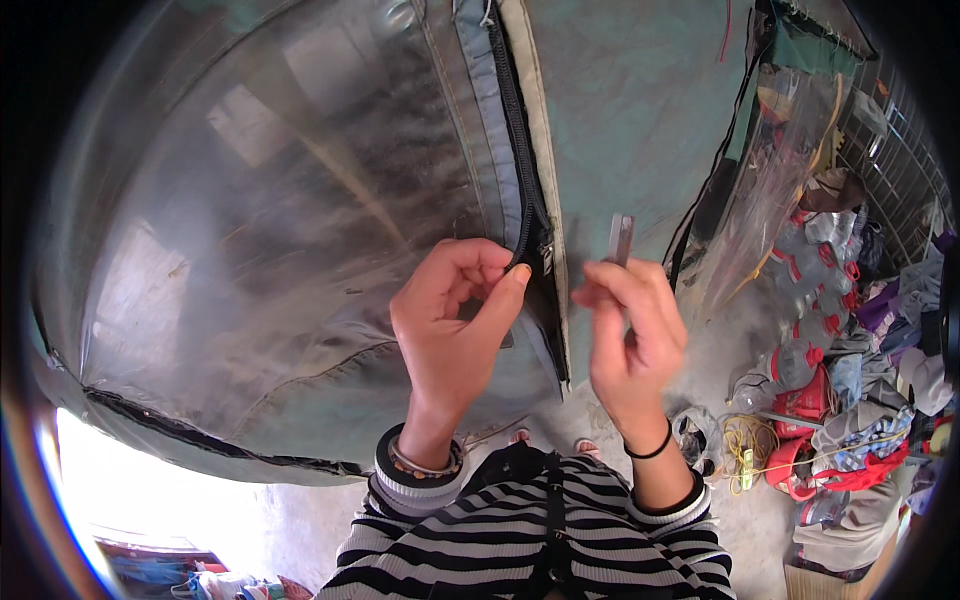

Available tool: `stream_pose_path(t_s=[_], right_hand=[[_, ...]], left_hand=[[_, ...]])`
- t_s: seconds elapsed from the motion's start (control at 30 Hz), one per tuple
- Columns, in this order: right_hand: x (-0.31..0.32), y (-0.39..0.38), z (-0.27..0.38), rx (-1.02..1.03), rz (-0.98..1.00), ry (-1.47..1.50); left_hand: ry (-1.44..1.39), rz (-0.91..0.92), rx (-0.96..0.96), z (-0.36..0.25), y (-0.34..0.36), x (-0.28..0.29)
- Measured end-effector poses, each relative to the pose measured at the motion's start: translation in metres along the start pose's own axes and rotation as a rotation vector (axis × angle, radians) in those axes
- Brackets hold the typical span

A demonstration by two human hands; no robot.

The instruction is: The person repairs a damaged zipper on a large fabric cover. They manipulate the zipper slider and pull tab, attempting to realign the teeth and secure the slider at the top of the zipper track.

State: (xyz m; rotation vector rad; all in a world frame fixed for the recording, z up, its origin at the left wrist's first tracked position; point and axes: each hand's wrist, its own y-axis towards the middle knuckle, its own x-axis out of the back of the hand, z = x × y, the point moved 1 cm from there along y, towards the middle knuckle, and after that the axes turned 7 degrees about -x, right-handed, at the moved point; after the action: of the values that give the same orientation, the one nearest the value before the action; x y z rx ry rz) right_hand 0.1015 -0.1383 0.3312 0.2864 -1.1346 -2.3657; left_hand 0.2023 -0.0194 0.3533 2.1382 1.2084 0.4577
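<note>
My left hand [445, 330] pinches the black zipper tape [518, 150] between thumb and forefinger, at the lower part of a long zipper on a green canvas cover [630, 110] with a large cloudy clear plastic panel [250, 200]. A zipper slider [546, 255] hangs just right of those fingertips, beside a beige edging strip. My right hand [635, 340], slightly blurred, is closed on a small flat metal strip [621, 232] that sticks up above its fingers, a little to the right of the zipper and apart from it.
Plastic bottles [795, 355], clothes, red items [800, 405] and a coiled yellow cord [745, 440] crowd the right side beside a wire mesh [890, 130]. My sandalled feet stand on grey concrete [740, 540] below. More items [215, 585] lie at the bright lower left.
</note>
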Motion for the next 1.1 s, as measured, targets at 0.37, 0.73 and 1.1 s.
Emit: stream_pose_path(t_s=[0.37,0.73,1.1], right_hand=[[-0.028,0.008,-0.022,0.305,-0.087,-0.214],[-0.011,0.025,-0.012,0.438,-0.057,-0.186],[0.000,0.042,0.000,0.372,0.128,-0.127]], left_hand=[[-0.002,-0.028,0.053,-0.003,-0.003,-0.003],[-0.033,-0.012,0.082,-0.006,-0.004,-0.002],[0.050,-0.017,0.039,-0.006,-0.002,-0.004]])
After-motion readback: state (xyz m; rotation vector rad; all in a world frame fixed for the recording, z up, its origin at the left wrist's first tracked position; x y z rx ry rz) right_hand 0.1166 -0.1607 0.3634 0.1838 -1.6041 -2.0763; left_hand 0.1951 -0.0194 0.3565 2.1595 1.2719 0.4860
